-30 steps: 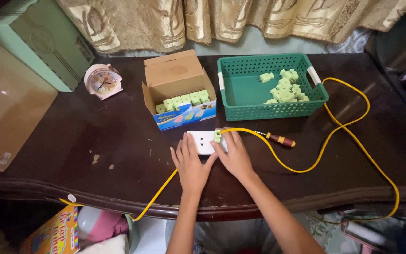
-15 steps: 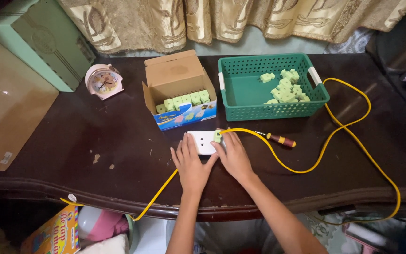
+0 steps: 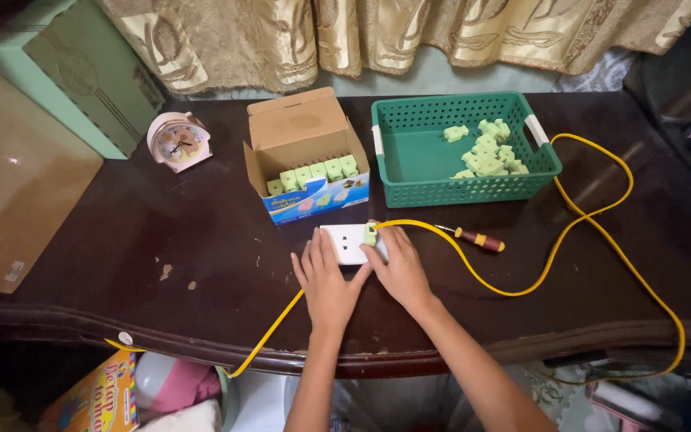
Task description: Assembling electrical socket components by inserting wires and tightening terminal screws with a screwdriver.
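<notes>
Hands on white socket block, green plug at its right end

Socket block [image 3: 348, 243] lies flat on the dark tabletop [image 3: 161, 240], near-centre, long axis left-right. Left hand [image 3: 328, 276] lies palm-down just near of it, fingers spread and flat, tips touching the block's near and left edges; nothing gripped. Right hand [image 3: 400, 268] sits at the block's right end, fingers loosely curled toward the green plug [image 3: 370, 234] seated there; cannot tell whether it pinches the plug or only rests against it. Right hand is the nearer one to the plug; plug lies just far-left of its fingertips.

Yellow cable [image 3: 521, 288] leaves the plug rightward, loops wide across the right of the tabletop and drops over the near edge; another run exits left of the block down past the near edge. Screwdriver [image 3: 473, 237], red-yellow handle, lies just right of the hands, touching or crossing the cable.

Packages:
- Open cardboard box [image 3: 305, 152], far-left of the block, flap up, blue printed front, row of green plugs inside.
- Green perforated basket [image 3: 409, 152], far-right, loose green plugs heaped in its right half.
- Pink clock [image 3: 176, 142], far-left, tilted.
- Pale green carton [image 3: 57, 72] and flat brown board [image 3: 17, 200] off the left edge.
</notes>
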